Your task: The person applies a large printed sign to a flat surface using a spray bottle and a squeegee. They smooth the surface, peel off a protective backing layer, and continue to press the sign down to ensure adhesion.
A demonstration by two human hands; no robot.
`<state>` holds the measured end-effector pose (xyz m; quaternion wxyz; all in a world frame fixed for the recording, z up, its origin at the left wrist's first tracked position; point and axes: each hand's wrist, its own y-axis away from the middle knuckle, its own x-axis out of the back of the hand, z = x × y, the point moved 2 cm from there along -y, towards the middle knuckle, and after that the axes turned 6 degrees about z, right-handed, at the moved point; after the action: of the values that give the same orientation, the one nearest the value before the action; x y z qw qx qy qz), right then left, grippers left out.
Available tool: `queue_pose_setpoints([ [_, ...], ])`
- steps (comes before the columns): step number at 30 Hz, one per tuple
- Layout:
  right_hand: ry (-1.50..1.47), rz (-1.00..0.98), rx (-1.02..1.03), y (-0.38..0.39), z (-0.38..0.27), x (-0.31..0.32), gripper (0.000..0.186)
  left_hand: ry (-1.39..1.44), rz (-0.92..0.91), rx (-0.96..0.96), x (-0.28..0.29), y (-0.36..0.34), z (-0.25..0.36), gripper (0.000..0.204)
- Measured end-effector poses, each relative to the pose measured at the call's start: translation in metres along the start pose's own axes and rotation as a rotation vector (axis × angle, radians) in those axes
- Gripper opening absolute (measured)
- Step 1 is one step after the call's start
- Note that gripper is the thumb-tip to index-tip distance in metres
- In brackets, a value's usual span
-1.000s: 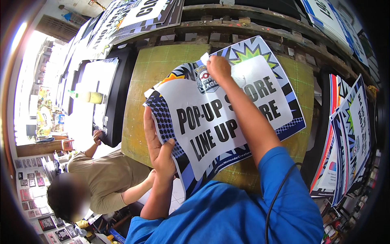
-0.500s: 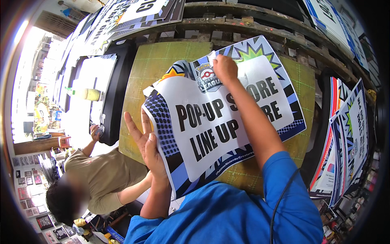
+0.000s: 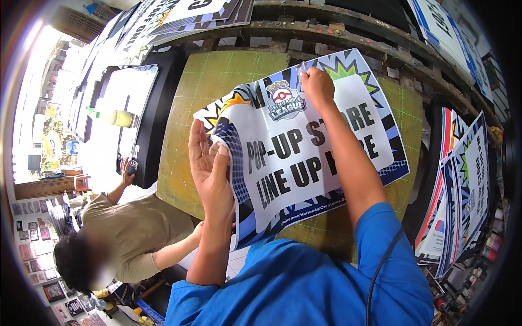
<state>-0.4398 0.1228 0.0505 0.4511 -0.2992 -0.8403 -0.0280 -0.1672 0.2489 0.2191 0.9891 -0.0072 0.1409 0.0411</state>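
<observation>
A large printed sign sheet, white with a blue, black and green border, lies askew over a green cutting mat. Its left side is raised and curls inward. Against that curled edge rests my left hand, its fingers stretched upward and the thumb by the sheet. My right hand is closed at the sheet's top edge, right of the round emblem. Something small and whitish shows at its fingertips, too little to name. My right forearm crosses the lettering and hides part of it.
Beyond the mat runs a dark wooden slatted rack with stacked signs. More signs stand at the right. At the left, a person in a brown shirt reaches toward a white-topped black surface bearing a bottle.
My left hand has moved up and right, pushing the sheet's left edge into a tighter curl. My right hand has slid slightly right along the top edge. The co-worker has shifted a little.
</observation>
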Motion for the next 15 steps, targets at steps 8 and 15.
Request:
queue_pose_setpoints([
  [8,-0.096,-0.058,0.130,0.031,-0.057,-0.057,0.030,-0.087,-0.096,-0.063,-0.003,-0.008,0.001,0.065],
  [15,-0.248,0.054,0.058,0.012,-0.040,-0.039,0.033,-0.045,0.089,0.125,0.007,-0.005,0.007,0.080],
])
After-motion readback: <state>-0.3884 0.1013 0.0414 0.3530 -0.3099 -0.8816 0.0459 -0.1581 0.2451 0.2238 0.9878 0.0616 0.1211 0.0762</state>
